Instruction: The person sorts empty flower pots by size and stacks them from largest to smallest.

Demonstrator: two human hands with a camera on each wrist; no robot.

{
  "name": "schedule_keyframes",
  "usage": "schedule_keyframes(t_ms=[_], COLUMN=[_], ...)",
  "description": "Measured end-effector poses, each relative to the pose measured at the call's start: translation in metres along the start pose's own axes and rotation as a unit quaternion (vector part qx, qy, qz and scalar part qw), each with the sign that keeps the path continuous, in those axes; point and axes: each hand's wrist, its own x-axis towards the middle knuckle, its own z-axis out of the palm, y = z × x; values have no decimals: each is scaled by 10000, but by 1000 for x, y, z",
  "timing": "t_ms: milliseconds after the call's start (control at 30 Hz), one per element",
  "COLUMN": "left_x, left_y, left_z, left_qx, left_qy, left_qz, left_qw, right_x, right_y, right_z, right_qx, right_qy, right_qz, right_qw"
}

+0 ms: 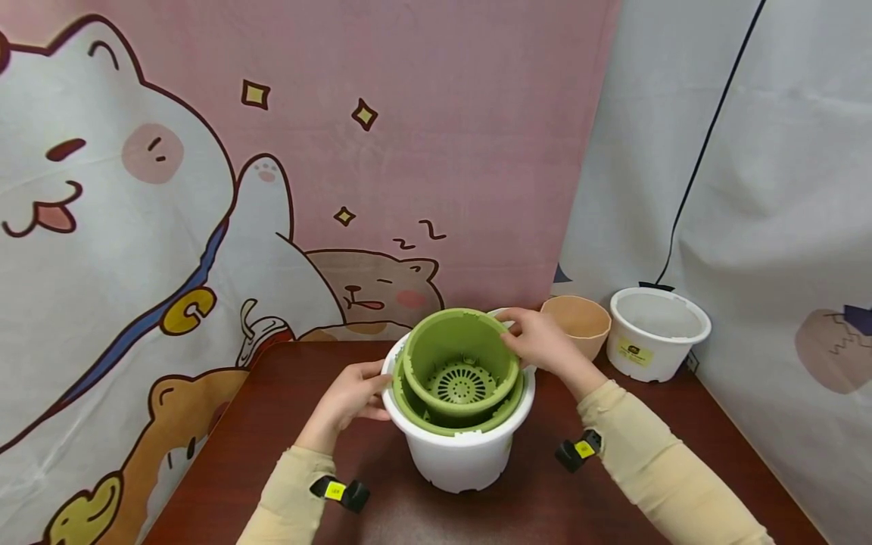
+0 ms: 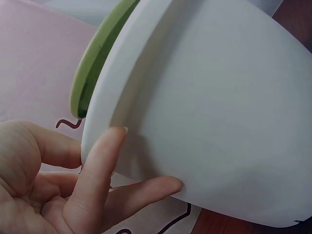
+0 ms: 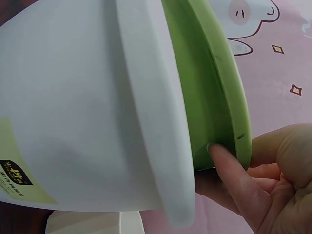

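Observation:
A white flowerpot (image 1: 458,460) stands on the table, with two green flowerpots nested inside it. The inner green pot (image 1: 446,344) sits tilted and higher than the outer green pot (image 1: 422,422), and slotted holes show in its bottom. My left hand (image 1: 350,397) holds the white pot's rim at its left side; in the left wrist view the fingers (image 2: 100,165) lie at the rim and against the outer wall. At the far right side, my right hand (image 1: 541,342) pinches the inner green pot's rim, with its thumb (image 3: 234,173) on the green wall.
On the dark red table (image 1: 300,424), a peach pot (image 1: 579,316) and another white pot (image 1: 654,333) with a yellow label stand at the back right. A printed cloth (image 1: 477,151) hangs behind the table, and a black cable (image 1: 708,144) runs down the right wall.

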Motion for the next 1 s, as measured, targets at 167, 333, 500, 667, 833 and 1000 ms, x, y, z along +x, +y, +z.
schedule_keyframes(t_ms=[167,333,500,667,833,1000], left_x=[0,0,0,0,-1,-1], left_y=[1,1,0,0,1,1], left_z=[0,-1,0,0,0,0], left_qx=[0,-4,-37,-43,-30,-26], left_qy=[-36,-66,-25,-19,-39,-35], left_qz=[31,66,43,46,76,70], left_qw=[10000,10000,10000,10000,10000,10000], right_x=[0,0,0,0,-1,-1], right_y=[-1,-2,-5,-7,-9,-10], right_z=[2,4,8,10,13,15], right_qx=[-211,-286,-314,-393,-622,-931], right_qy=[-15,1,31,74,130,190], right_qz=[8,17,-73,-152,-185,-125], right_qw=[9998,9996,9995,9991,9978,9954])
